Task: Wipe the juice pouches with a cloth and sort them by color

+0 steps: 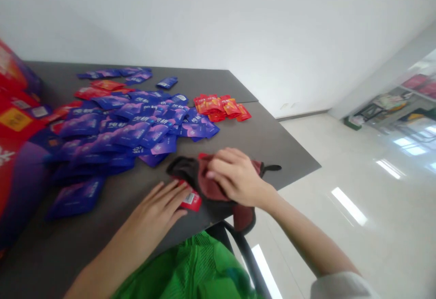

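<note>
My right hand [236, 176] is closed on a bunched brown cloth [213, 181] with dark edging, pressed near the table's front edge. A corner of the cloth hangs over that edge, and a dark loop sticks out to the right. Flat on the table, my left hand [166, 203] has its fingers stretched out. Their tips rest on a small red packet [192, 201] that shows a white barcode label. The cloth covers part of this packet. A bit of red also peeks out above the cloth, too little to identify.
A large heap of purple packets [136, 128] covers the left of the dark table [272, 140], with some red ones among them. Red packets [220, 107] lie in a group behind my right hand. A big red and purple bag [20, 153] stands at far left.
</note>
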Demonstrator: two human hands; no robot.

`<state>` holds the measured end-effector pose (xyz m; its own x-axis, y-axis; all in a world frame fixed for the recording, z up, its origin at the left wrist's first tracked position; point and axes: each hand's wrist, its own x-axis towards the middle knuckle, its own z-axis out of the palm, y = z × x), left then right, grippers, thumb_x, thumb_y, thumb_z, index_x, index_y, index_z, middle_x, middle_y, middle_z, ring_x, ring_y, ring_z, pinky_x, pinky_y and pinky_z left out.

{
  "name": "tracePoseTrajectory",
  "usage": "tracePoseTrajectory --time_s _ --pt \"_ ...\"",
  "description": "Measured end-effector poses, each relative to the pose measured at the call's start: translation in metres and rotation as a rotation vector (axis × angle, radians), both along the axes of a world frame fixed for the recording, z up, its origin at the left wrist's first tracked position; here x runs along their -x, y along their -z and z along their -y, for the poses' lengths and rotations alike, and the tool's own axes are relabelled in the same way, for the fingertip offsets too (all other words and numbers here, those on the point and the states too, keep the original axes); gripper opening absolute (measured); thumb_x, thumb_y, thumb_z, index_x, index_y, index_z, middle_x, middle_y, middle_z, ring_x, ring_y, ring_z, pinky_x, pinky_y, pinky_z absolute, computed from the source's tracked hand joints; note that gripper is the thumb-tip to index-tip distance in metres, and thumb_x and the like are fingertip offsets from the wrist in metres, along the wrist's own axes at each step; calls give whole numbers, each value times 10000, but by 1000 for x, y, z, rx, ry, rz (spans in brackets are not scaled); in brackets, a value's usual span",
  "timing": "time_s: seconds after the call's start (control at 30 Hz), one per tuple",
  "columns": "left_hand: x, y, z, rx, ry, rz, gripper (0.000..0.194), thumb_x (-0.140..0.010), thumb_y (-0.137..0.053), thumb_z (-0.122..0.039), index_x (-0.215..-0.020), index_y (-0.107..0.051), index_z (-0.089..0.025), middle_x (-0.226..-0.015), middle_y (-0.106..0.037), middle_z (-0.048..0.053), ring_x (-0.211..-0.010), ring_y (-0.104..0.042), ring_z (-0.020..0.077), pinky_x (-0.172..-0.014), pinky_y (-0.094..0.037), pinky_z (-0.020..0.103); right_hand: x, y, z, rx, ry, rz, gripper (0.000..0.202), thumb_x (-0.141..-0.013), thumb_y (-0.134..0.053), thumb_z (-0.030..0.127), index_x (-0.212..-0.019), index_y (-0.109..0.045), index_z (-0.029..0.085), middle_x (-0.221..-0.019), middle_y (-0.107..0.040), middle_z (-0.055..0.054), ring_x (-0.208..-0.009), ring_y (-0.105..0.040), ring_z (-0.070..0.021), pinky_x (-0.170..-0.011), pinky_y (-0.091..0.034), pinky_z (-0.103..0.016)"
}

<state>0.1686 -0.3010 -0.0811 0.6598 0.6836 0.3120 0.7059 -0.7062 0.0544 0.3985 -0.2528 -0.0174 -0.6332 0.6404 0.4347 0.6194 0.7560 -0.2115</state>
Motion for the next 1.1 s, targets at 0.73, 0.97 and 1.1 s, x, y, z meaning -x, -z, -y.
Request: tracePoseTrajectory --time_s 0.73,0.97,1.1 --pt "-41 -12 28 -105 -81 -215 422 -731 -377 63 -876 -685 -186 -644 -647 33 -588 -619 177 -649 -520 301 32 32 2 -3 -198 319 188 -908 -446 299 -1053 -563 328 -911 -564 0 -779 -438 -169 -648 -253 -323" --pt "-46 -12 18 -68 67 -76 322 -803 -396 -3 -1003 -627 -106 -854 -701 96 -747 -668 209 -675 -538 318 30 50 -72 -31 79 393 199 -923 -430 296 -1066 -565 276 -922 -586 -33 -788 -480 -181 -663 -268 -310" --pt "-48 -24 16 138 18 363 172 -840 -466 -96 -854 -615 -180 -694 -682 -13 -575 -641 127 -577 -503 219 -1 43 -69 -85 263 203 226 -952 -369 285 -948 -585 218 -876 -587 -43 -787 -480 -172 -696 -293 -300"
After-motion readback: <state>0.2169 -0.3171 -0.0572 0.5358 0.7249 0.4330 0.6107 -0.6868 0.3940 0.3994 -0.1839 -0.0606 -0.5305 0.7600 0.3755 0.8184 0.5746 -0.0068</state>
